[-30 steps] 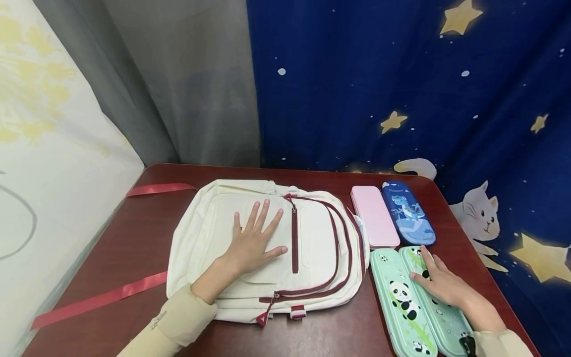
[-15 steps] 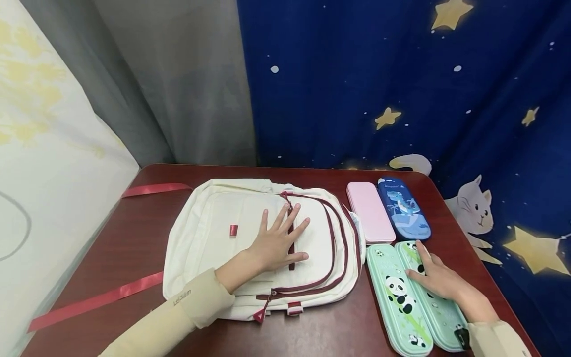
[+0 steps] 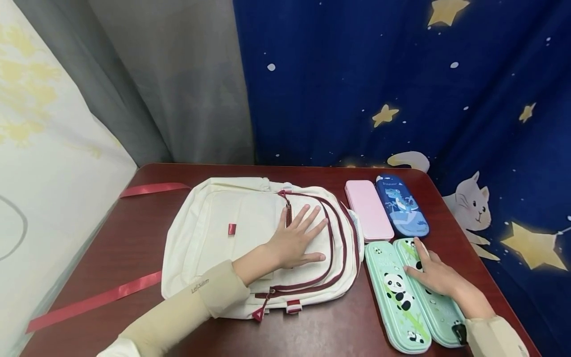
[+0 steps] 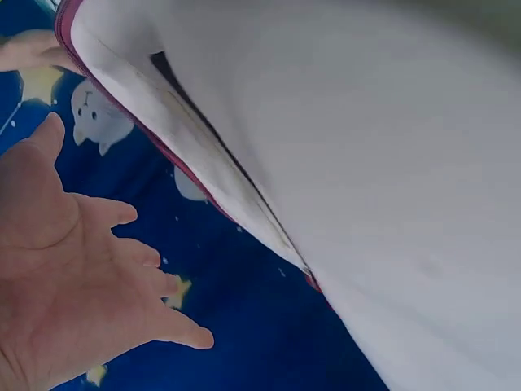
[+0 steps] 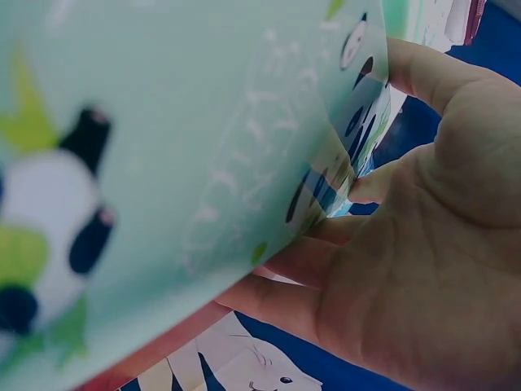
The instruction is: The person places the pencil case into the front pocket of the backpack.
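A cream backpack (image 3: 250, 208) with dark red zips lies flat on the table. My left hand (image 3: 296, 243) is spread over its front pocket, fingers straight and apart. In the left wrist view, the palm (image 4: 89, 252) shows beside the pale fabric, with nothing in it. On the right, two mint-green panda pencil cases (image 3: 401, 292) lie side by side. My right hand (image 3: 434, 272) rests on the upper part of the right-hand panda pencil case (image 3: 439, 310). In the right wrist view, the thumb and extended fingers touch its surface and edge, the fingertips partly hidden behind it.
Behind the panda cases lie a pink pencil case (image 3: 369, 210) and a blue dinosaur pencil case (image 3: 402, 206). Red straps (image 3: 93, 300) extend left from the backpack over the dark red table (image 3: 330, 332). A starry blue curtain (image 3: 321, 89) hangs behind.
My left hand has slid right across the backpack, from its middle to the front pocket, uncovering a small red tag. My right hand stays on the panda case. The head view has shifted slightly.
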Action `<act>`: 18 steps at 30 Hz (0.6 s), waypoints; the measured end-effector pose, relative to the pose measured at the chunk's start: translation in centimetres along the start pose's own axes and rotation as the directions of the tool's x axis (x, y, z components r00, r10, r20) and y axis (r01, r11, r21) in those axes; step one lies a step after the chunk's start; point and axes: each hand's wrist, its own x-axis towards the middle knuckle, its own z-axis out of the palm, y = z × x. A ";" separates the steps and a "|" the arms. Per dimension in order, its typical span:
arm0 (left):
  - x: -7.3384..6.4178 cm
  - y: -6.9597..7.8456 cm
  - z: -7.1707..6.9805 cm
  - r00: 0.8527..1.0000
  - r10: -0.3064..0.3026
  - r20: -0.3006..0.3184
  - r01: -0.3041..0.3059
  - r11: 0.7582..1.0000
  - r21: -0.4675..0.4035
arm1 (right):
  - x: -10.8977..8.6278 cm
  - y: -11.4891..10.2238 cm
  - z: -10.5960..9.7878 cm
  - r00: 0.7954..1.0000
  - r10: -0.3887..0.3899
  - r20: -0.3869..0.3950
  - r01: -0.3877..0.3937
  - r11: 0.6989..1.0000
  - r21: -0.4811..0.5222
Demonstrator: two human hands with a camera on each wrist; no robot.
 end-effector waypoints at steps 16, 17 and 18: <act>3.2 4.7 1.4 0.959 0.119 0.258 -0.192 0.941 0.278 | 0.1 -0.4 -0.2 0.999 0.039 0.032 -0.038 0.999 -0.020; 3.2 4.7 1.4 0.958 0.121 0.258 -0.198 0.935 0.294 | 0.1 -0.4 -0.3 0.998 0.043 0.035 -0.042 0.999 -0.021; 3.2 4.7 1.4 0.960 0.124 0.251 -0.200 0.931 0.305 | 0.0 -0.4 -0.3 0.998 0.045 0.035 -0.044 0.999 -0.022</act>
